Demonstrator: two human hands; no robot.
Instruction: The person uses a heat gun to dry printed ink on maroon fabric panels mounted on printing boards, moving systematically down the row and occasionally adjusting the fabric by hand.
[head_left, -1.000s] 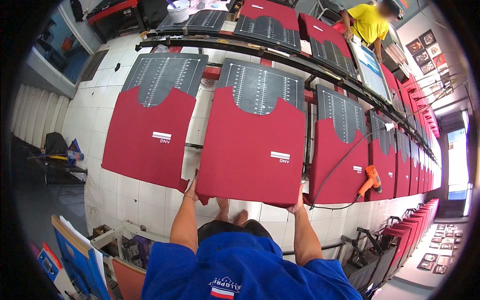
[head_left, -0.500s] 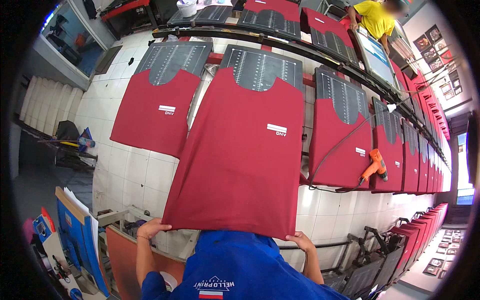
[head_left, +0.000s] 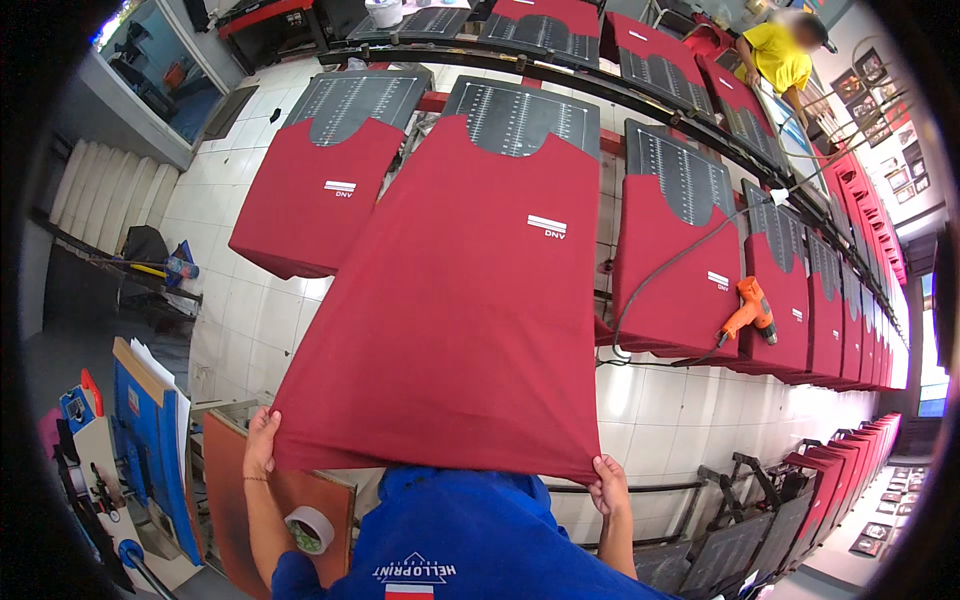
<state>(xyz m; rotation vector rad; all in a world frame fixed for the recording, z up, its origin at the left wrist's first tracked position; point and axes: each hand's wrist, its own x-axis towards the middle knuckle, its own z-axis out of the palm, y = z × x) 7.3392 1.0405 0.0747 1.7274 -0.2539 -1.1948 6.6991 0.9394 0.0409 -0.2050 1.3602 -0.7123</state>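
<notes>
A dark red shirt panel (head_left: 440, 320) with a small white print on its chest lies over a grey printing board (head_left: 520, 110), which shows above the scooped neckline. Its lower part stretches toward me and fans out wide. My left hand (head_left: 261, 442) is closed on the bottom left corner of the hem, thumb on top. At the opposite corner, my right hand (head_left: 609, 487) pinches the hem between thumb and fingers. The cloth is taut between both hands, with slight creases near the right one.
More boards with red panels stand on both sides, including a left panel (head_left: 310, 200) and a right panel (head_left: 670, 270). An orange heat gun (head_left: 750, 312) rests on the right with its cable. A tape roll (head_left: 310, 530) lies below my left wrist. Across the rail, a person (head_left: 780, 60) handles a frame.
My left hand has moved left and slightly up, drawing the hem corner outward. The hem is spread wider. My right hand has shifted slightly right. The person's frame has moved farther right.
</notes>
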